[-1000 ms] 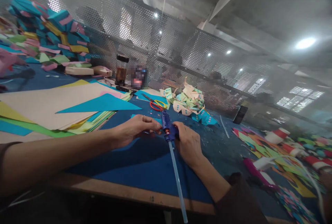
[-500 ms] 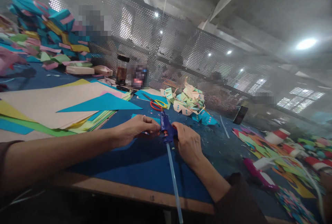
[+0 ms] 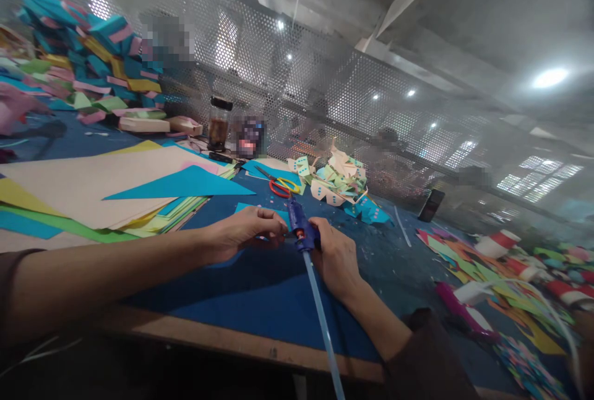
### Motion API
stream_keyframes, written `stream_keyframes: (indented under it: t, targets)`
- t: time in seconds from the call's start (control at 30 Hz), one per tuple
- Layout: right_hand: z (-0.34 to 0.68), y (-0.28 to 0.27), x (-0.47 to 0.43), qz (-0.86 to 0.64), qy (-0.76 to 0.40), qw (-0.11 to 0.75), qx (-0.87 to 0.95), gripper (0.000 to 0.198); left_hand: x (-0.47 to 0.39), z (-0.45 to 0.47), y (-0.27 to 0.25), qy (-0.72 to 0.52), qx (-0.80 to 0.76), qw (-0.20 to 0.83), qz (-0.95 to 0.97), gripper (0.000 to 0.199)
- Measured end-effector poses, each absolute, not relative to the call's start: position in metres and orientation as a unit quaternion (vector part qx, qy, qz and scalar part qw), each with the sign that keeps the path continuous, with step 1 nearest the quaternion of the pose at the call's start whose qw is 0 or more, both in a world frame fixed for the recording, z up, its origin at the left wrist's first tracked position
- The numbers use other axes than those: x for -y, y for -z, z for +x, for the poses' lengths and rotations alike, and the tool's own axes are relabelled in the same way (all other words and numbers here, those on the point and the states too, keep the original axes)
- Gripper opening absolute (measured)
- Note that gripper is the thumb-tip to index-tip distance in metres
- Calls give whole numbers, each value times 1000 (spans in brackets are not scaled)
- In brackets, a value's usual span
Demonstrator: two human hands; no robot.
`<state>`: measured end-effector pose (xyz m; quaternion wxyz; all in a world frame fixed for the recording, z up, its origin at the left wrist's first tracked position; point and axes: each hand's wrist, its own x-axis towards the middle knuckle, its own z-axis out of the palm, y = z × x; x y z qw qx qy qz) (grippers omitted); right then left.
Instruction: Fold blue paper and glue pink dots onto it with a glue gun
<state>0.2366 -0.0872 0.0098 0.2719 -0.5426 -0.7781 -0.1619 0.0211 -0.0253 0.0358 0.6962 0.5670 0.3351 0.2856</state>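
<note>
The glue gun [image 3: 300, 231] is gripped around its body by the right hand [image 3: 335, 256], a long glue stick [image 3: 320, 319] trailing back over the counter [image 3: 260, 301] edge. A small paper piece, mostly hidden, is pinched by the left hand [image 3: 241, 231] just beside the nozzle. The gun is judged light and rigid, hot at the tip, best held at the handle; the paper is thin and easily creased. Open blue surface lies nearer the edge; scissors [image 3: 283, 186] and paper scraps [image 3: 338, 183] crowd beyond the hands, paper sheets [image 3: 93, 190] to the left.
</note>
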Motion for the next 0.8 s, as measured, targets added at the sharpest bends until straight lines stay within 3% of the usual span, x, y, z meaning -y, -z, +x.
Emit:
stream_keyframes:
  t: [0.33,0.63,0.8]
  targets:
    - [230,-12,84,-604,-66,412,679,23,25,21,-37,-301,-335,699,555,21]
    - [230,-6,80,-577,-158,451,662,32,26,19,-36,-287,-289,727,552,24]
    - [227,-5,75,-561,-281,460,628,36,27,19,-36,-282,-282,735,549,18]
